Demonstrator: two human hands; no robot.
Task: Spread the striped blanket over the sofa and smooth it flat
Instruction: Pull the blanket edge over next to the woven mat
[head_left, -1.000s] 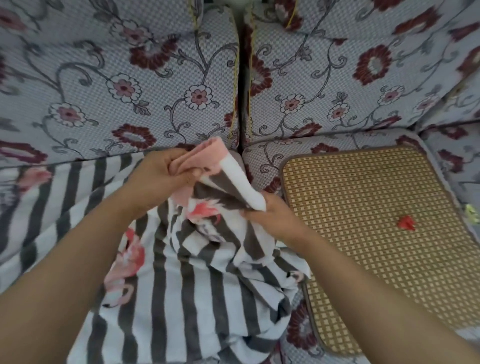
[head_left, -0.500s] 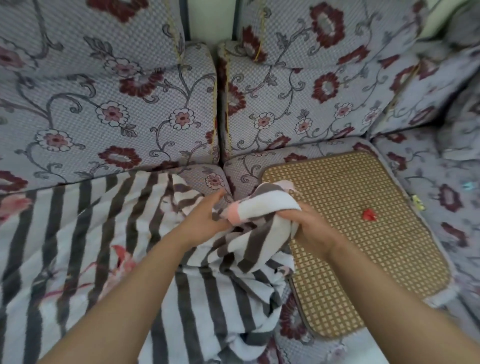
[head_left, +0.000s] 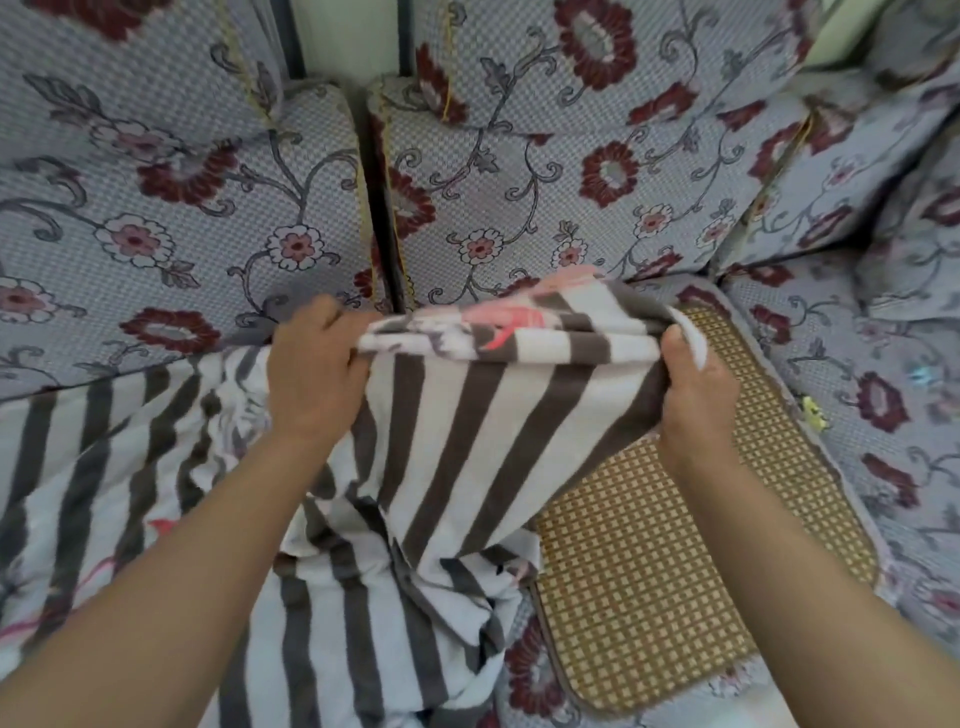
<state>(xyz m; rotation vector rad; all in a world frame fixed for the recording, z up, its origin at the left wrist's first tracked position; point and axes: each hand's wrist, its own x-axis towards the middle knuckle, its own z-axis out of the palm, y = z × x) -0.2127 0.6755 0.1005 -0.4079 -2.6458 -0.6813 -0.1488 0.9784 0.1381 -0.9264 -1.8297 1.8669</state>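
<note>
The striped blanket, white and grey-brown with pink figures, covers the left seat of the floral sofa and bunches in folds at the middle. My left hand grips its upper edge near the gap between the back cushions. My right hand grips the same edge further right, above the woven mat. Between both hands the edge is stretched taut and lifted off the seat, and the cloth hangs down from it.
A woven straw seat mat lies on the right seat, partly under the blanket. A corner section of the sofa runs along the right, with a small yellow-green object and a light blue one on it.
My hands have moved apart along the blanket's edge, the right one out over the mat. The bunched edge is now pulled into a taut band, and the red bit on the mat is covered.
</note>
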